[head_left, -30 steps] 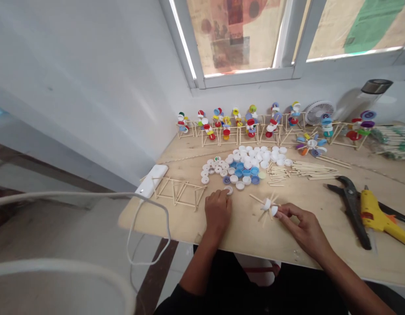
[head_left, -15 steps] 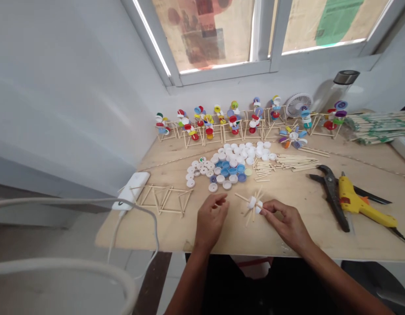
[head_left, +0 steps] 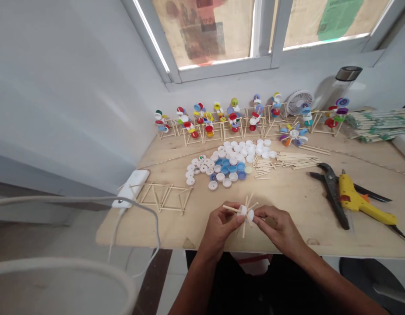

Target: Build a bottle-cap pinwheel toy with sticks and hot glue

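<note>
Fingers (head_left: 234, 224) of left hand (head_left: 218, 228) and right hand (head_left: 283, 226) pinch the stick-and-cap assembly (head_left: 250, 215), which I observe between them, one stick (head_left: 230, 209) jutting leftward.

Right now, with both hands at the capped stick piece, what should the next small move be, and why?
Probably turn the stick piece slightly, so a bare stick end faces the right hand while the left hand steadies it: several sticks seem uncapped, and loose bottle caps lie just beyond on the table.
</note>
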Motion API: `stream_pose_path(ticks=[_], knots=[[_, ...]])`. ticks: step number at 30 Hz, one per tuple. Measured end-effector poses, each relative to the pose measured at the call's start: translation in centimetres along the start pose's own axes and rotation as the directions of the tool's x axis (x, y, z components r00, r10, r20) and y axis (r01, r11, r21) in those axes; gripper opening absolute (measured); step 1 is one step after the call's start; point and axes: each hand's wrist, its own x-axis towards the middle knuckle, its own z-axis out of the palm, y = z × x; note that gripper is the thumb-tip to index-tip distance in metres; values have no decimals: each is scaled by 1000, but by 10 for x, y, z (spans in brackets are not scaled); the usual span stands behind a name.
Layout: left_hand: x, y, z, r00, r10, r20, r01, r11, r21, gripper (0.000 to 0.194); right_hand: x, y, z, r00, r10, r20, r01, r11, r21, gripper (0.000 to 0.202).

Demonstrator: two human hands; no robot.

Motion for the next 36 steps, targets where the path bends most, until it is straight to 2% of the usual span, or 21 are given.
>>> stream_pose_path(ticks=[6,10,12,15,18,21,23,24,26,28,29,32,36], knots=[[-7,7,-12,993,-79,-85,61,978,-202,28,-6,6,-8,999,30,23,-29,999,-45,20],[-8,10,-28,974,-84,-212,21,959,-281,29,-9,14,-29,998,61,18,-59,993,-105,26],[-8,9,-34,958,-93,-272,4,950,-311,30,-9,20,-42,995,98,-31,-102,977,-190,29],[-12,9,-33,950,-125,-286,28,946,-322,30,-3,34,-58,975,106,-195,-183,881,-436,30],[-19,12,-24,956,-162,-245,71,936,-343,31,5,48,-69,943,17,-332,-250,697,-672,30],[-23,13,-14,958,-197,-207,101,912,-396,29,12,56,-74,920,-73,-384,-274,582,-766,29],[-24,11,-9,962,-202,-187,105,897,-429,25,13,55,-74,921,-116,-371,-239,584,-776,28],[-24,8,-7,965,-199,-173,105,892,-440,23,12,53,-72,924,-133,-359,-206,619,-758,29],[-22,2,-3,973,-185,-135,103,879,-466,22,10,43,-67,935,-130,-331,-122,755,-644,31],[-21,-3,2,980,-182,-82,117,857,-501,20,7,29,-59,967,-55,-247,-52,913,-405,33],[-21,-4,5,979,-196,-45,146,844,-516,19,6,20,-55,986,-4,-167,-40,965,-258,34],[-21,-5,15,970,-239,53,232,825,-516,19,6,-4,-45,994,74,85,-82,992,99,36],[-23,-3,24,958,-244,150,286,837,-467,20,12,-17,-36,967,22,253,-99,950,295,40]])
